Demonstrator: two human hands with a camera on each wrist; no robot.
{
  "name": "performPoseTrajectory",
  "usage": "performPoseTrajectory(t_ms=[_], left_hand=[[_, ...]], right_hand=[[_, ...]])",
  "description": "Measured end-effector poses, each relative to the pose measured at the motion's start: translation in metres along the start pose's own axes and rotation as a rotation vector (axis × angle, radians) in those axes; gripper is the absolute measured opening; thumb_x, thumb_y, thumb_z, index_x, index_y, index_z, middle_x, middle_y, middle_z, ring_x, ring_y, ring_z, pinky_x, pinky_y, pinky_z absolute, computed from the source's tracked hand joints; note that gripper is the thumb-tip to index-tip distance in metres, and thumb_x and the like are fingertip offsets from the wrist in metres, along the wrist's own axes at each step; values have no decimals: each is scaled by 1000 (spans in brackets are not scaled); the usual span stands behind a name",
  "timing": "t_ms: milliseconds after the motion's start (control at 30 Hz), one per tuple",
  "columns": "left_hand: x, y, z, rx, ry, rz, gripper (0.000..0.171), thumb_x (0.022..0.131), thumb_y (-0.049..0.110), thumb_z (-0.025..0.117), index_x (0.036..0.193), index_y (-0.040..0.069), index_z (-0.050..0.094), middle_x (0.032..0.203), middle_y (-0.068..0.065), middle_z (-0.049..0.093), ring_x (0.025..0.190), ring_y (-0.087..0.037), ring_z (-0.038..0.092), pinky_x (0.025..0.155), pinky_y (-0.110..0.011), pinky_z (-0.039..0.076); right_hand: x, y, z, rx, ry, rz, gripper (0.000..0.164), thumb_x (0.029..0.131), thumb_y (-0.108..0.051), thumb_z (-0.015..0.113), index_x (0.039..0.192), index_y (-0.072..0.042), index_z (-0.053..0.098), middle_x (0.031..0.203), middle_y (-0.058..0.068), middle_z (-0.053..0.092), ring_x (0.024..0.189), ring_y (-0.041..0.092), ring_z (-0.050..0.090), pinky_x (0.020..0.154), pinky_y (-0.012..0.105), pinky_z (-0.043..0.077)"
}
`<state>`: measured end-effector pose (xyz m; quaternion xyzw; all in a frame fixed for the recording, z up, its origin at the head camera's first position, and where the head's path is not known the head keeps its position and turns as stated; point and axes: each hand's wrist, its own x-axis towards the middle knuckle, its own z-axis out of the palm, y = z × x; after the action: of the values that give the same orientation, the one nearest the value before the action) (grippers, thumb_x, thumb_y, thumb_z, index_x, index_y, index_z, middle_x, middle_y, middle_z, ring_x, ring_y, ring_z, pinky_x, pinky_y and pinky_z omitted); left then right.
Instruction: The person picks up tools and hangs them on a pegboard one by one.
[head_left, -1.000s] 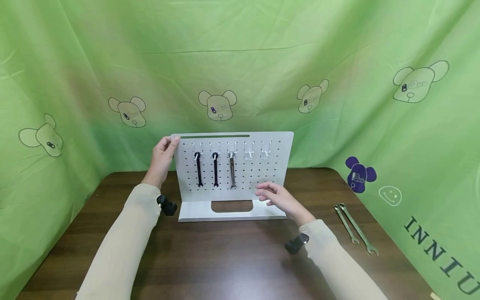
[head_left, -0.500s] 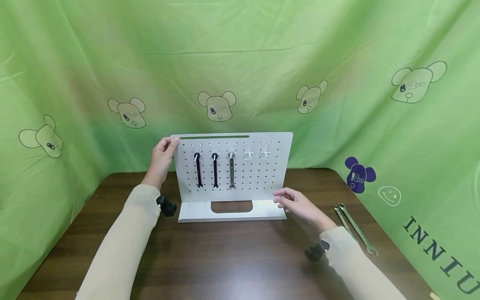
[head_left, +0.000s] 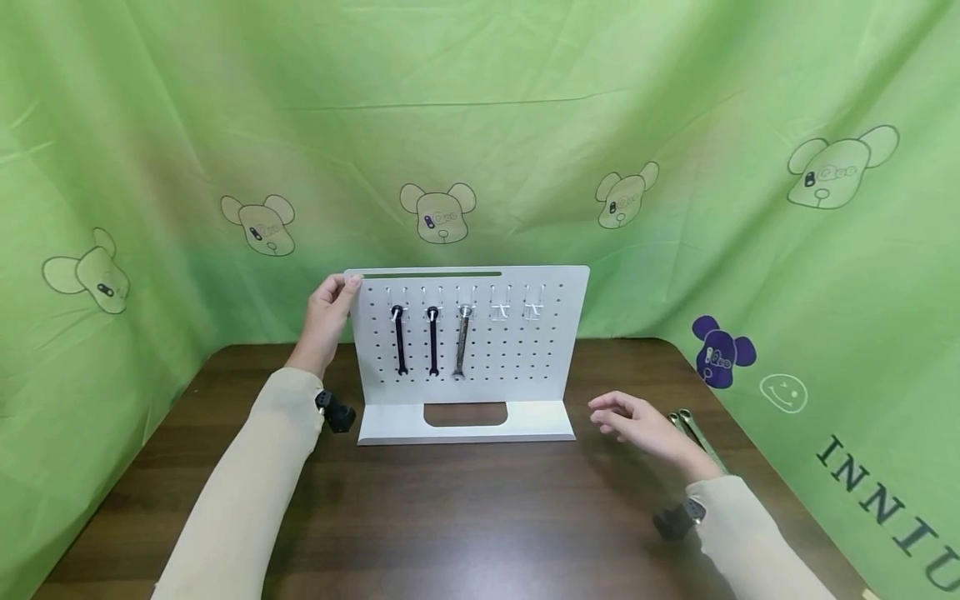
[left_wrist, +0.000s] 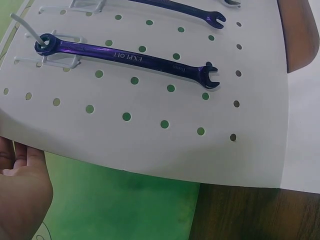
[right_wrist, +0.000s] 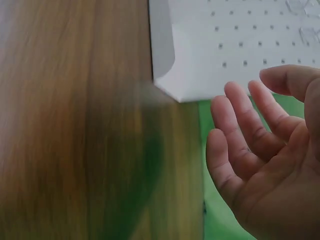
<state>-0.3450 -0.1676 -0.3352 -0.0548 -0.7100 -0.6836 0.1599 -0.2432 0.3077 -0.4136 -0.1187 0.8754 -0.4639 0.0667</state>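
Note:
A white pegboard stand stands upright on the table, and my left hand pinches its upper left corner, thumb on the front face. Two dark combination wrenches, one at the far left and one beside it, hang by their ring ends from hooks. A silver wrench hangs third, its lower end tilted slightly left. In the left wrist view, the leftmost dark wrench has its ring over a white hook. My right hand hovers right of the stand, fingers loosely bent, holding nothing.
Two clear hooks, a left one and a right one, carry nothing. On the table's right side, partly hidden by my right arm, lie a longer silver wrench and a shorter one. Green cloth surrounds the table.
My right hand has moved right, from in front of the pegboard to beside it, near the loose wrenches. The hanging silver wrench has swung, its lower end now further left. My left hand stays put.

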Motion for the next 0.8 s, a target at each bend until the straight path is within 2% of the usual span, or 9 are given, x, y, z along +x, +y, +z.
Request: performPoseTrajectory(t_ms=[167, 500, 633, 800], left_hand=[[1, 1, 0, 13, -10, -8, 37, 101, 45, 57, 113, 9, 58, 100, -1, 53, 92, -15, 48, 84, -30, 40], [0, 2, -1, 2, -11, -9, 36, 101, 44, 57, 112, 9, 58, 104, 0, 55, 96, -15, 50, 88, -31, 42], [1, 1, -1, -5, -7, -9, 33, 101, 43, 57, 110, 11, 58, 103, 0, 55, 95, -14, 50, 88, -32, 42], [0, 1, 0, 4, -2, -11, 29, 101, 43, 58, 107, 14, 58, 99, 0, 52, 91, -14, 47, 84, -32, 40]], right_hand=[[-15, 17, -16, -65, 20, 21, 38, 102, -20, 59, 128, 7, 55, 113, 23, 65, 97, 32, 64, 76, 38, 53], [-47, 43, -44, -95, 83, 73, 39, 104, -20, 57, 131, 7, 52, 117, 22, 65, 96, 26, 65, 74, 37, 54], [-56, 51, -55, -55, 120, 72, 38, 105, -17, 55, 131, 10, 50, 114, 21, 66, 93, 19, 66, 71, 34, 54], [-65, 61, -66, 34, 165, 94, 36, 105, -11, 52, 128, 15, 48, 106, 9, 70, 89, 9, 65, 69, 32, 53]])
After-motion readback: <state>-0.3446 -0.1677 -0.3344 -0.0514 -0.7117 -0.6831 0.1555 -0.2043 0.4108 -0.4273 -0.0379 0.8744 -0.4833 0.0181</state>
